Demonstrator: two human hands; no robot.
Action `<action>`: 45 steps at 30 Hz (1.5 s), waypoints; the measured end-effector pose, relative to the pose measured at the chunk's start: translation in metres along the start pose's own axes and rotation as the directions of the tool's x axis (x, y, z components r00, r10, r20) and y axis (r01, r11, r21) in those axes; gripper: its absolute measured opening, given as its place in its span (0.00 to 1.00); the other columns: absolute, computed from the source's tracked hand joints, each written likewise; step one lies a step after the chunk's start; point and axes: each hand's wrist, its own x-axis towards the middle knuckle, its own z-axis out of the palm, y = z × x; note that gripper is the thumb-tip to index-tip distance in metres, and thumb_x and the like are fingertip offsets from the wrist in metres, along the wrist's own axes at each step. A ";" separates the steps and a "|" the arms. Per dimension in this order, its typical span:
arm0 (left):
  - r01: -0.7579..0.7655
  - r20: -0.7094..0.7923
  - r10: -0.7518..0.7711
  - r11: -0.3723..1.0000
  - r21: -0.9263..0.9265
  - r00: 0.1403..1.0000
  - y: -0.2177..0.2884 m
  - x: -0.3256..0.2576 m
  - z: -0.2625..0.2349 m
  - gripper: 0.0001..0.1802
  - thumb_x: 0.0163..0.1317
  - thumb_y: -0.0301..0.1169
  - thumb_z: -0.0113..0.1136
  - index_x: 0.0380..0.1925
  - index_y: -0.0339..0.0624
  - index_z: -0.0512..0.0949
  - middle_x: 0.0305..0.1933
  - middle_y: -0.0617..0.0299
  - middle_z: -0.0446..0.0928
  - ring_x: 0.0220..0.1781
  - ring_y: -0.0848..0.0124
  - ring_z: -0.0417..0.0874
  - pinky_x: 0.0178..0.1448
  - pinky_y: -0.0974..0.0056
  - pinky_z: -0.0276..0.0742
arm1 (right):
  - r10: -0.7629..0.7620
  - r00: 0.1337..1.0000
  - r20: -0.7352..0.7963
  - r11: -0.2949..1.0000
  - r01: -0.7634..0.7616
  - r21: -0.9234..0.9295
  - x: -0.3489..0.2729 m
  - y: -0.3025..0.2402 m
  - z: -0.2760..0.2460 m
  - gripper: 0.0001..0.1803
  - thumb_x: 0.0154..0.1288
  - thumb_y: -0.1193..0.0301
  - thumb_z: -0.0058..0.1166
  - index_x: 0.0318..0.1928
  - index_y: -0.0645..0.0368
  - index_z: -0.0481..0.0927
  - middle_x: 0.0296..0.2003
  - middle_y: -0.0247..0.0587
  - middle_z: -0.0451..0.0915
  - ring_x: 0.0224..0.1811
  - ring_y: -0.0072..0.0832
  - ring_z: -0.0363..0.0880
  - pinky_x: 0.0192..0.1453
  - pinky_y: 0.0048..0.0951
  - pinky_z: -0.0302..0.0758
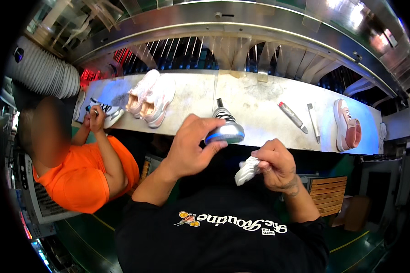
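My left hand (pixel 192 144) is closed round the toe end of a dark sneaker (pixel 225 131) with black-and-white laces and a pale sole, at the near edge of the bench. The sneaker's toe points toward me, and its far end reaches over the bench top. My right hand (pixel 278 166) pinches a crumpled white cloth or tissue (pixel 247 171) just in front of the bench edge, apart from the sneaker. Right of the sneaker lie a grey tube-shaped tool with a red end (pixel 293 117) and a slim white-and-grey tool (pixel 314 123).
A pink-and-white sneaker (pixel 346 125) stands at the bench's right end. Two pale pink sneakers (pixel 158 105) stand left of centre. A co-worker in an orange shirt (pixel 86 182) handles a dark-laced sneaker (pixel 111 113) at far left. Behind the bench (pixel 255 102) runs a roller conveyor with hanging clear strips.
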 end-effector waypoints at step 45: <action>0.040 0.084 0.002 0.867 -0.498 0.996 -0.006 -0.061 0.061 0.18 0.79 0.35 0.69 0.48 0.40 0.68 0.75 0.29 0.75 0.48 0.77 0.79 0.52 0.68 0.80 | 0.027 0.944 -0.330 0.998 -0.042 -0.040 -0.038 -0.002 0.066 0.12 0.70 0.75 0.75 0.47 0.64 0.84 0.38 0.41 0.80 0.35 0.27 0.72 0.34 0.27 0.68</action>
